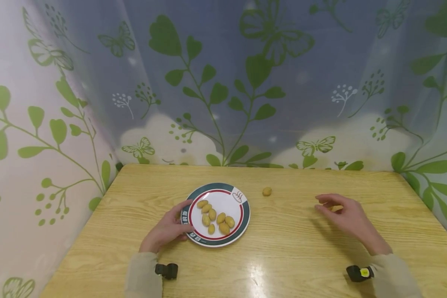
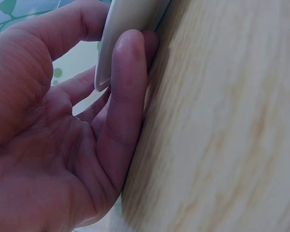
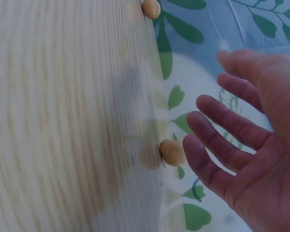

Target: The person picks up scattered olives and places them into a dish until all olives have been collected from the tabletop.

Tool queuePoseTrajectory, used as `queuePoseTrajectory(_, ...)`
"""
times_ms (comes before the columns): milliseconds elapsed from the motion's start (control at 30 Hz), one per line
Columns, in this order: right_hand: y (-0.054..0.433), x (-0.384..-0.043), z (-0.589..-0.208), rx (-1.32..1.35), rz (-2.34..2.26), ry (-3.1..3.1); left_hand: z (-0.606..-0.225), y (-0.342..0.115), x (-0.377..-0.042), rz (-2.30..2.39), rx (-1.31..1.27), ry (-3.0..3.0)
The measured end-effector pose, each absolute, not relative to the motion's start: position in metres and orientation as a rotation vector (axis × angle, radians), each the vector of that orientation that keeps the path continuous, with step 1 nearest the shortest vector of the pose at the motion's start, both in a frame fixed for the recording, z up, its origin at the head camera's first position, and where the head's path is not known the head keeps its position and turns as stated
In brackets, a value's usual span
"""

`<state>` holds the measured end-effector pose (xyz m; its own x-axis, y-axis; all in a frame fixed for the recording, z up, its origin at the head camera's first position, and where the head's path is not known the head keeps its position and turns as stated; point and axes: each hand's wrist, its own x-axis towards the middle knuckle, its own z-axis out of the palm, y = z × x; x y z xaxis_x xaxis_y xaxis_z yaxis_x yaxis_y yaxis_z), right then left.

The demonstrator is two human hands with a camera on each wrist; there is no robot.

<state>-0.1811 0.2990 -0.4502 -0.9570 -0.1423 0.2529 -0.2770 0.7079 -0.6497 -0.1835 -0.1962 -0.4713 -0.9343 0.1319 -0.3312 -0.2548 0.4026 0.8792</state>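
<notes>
A round white plate (image 1: 223,198) with a dark green rim and a red ring lies on the wooden table, carrying several small oval yellow-brown nuts (image 1: 212,214). My left hand (image 1: 167,227) holds its left rim; in the left wrist view, fingers curl around the plate's edge (image 2: 130,24). My right hand (image 1: 342,213), off to the right, hovers with loosely bent fingers that grip nothing. One nut (image 3: 172,152) lies near those fingertips in the right wrist view, partly hidden behind the fingers in the head view. Another single nut (image 1: 267,191) sits right of the plate.
The wooden table (image 1: 283,256) runs back to a curtain (image 1: 223,82) printed with green leaves and butterflies, which also hangs along both sides. Each wrist wears a small black camera mount (image 1: 359,273) below a beige sleeve.
</notes>
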Motion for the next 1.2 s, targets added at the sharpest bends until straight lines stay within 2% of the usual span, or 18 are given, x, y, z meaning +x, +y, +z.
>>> queuePoseTrajectory(600,0.323,-0.179,-0.451,0.289,1.029,-2.728,-0.468,-0.196,-0.183,1.563,-0.106,2.296)
queuePoseTrajectory(1200,0.345,-0.194,-0.456,0.239,0.940,-2.849,-0.467,-0.195,-0.183,1.570,-0.114,2.283)
